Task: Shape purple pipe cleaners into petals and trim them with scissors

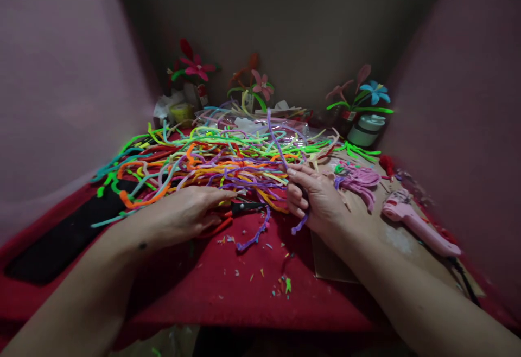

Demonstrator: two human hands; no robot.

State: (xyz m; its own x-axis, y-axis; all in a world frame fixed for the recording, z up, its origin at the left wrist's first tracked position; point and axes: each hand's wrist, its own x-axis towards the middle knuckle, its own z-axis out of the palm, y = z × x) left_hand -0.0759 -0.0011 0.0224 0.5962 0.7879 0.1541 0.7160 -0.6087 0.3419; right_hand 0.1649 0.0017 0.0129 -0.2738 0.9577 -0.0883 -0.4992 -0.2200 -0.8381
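A purple pipe cleaner (275, 137) stands up out of my right hand (311, 197), whose fingers are curled round it; its lower end (300, 225) shows beneath the hand. My left hand (195, 208) lies palm down with its fingers stretched forward over the red handles of a cutting tool (248, 206) with dark jaws. Whether the thumb presses on a handle I cannot make out. Just in front of those jaws, a short bent purple pipe cleaner piece (256, 237) rests on the red cloth. A big tangle of many-coloured pipe cleaners (211, 153) spreads beyond both hands.
Pipe-cleaner flowers (197, 68) stand along the back, near a lidded jar (367, 130). At right a pink glue gun (421, 224) and a pink-purple bundle (360, 180) lie on cardboard (334, 259). A black flat object (61, 237) lies left; scraps dot the red cloth (228, 303).
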